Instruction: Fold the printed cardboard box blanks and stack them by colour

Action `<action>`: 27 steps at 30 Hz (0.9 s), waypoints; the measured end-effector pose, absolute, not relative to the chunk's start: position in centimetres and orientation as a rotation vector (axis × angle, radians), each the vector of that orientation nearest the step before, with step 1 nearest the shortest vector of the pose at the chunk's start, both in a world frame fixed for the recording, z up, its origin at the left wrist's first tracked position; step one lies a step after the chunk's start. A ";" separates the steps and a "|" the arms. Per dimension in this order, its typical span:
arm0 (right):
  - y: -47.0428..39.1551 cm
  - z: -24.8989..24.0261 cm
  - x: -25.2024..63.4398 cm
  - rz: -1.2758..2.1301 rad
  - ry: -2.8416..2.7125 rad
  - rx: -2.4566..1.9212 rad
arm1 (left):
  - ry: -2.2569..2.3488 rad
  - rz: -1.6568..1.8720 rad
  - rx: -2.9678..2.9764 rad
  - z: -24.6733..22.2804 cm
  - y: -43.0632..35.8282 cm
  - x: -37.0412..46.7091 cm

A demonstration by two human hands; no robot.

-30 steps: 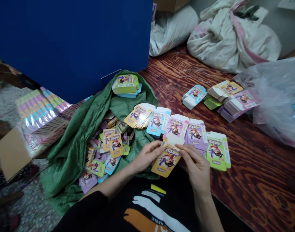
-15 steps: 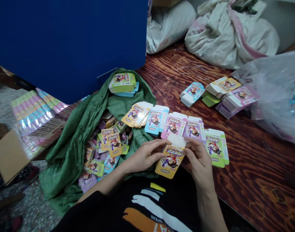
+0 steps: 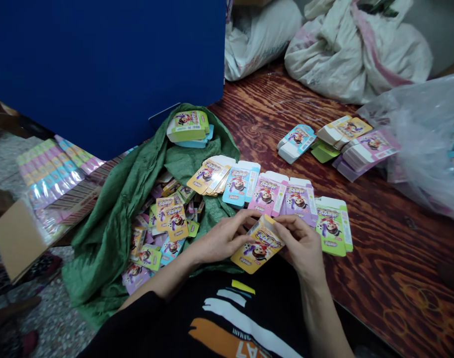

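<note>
Between my two hands is a small yellow printed card box [image 3: 257,247], tilted, its top end being worked by my fingers. My left hand [image 3: 227,236] pinches its left side with thumb and fingers. On the upper right, my right hand [image 3: 297,243] has its thumb pressed against the box's top edge. Just beyond lie flat cartons in a row: a yellow stack [image 3: 208,176], a blue one [image 3: 239,185], a pink one [image 3: 266,194], a purple one [image 3: 298,200] and a green one [image 3: 330,223].
A green sack [image 3: 111,219] at left holds many small boxes [image 3: 171,219]. Bundled cartons [image 3: 368,144] lie on the wooden table [image 3: 391,238] near a clear plastic bag [image 3: 428,144]. White sacks [image 3: 353,54] stand behind. A blue panel [image 3: 108,69] rises at far left.
The yellow box has tilted further, its lower end swinging left. Its white top flap, upright before, is now folded down, and my right fingers have closed in over the top.
</note>
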State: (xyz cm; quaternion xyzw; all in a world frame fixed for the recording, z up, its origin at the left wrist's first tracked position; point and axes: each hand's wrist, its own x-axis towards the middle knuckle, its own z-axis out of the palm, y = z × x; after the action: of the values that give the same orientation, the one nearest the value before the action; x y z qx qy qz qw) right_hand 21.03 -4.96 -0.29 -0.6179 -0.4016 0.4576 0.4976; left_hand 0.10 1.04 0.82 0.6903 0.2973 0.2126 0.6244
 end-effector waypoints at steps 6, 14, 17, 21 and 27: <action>-4.6 0.9 22.2 1.176 -1.176 -1.376 | 0.672 0.489 1.575 0.5 1.1 -0.1; -6.3 0.1 20.5 0.896 -1.293 -1.339 | 0.717 0.544 1.530 0.2 1.0 -0.4; -6.5 0.0 20.2 0.895 -1.362 -1.304 | 0.689 0.545 1.629 0.2 0.9 -0.6; -6.5 -0.3 19.8 0.870 -1.374 -1.306 | 0.653 0.592 1.755 0.4 0.8 -0.6; -6.7 0.4 19.8 0.955 -1.471 -1.354 | 0.760 0.457 1.781 2.3 1.2 -4.2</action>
State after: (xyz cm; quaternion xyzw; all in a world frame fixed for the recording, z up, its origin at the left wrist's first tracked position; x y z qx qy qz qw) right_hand 19.79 -6.68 0.43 -0.5468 -0.5941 0.3857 0.4464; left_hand -4.18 1.25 2.31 0.7506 0.3204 0.1925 0.5448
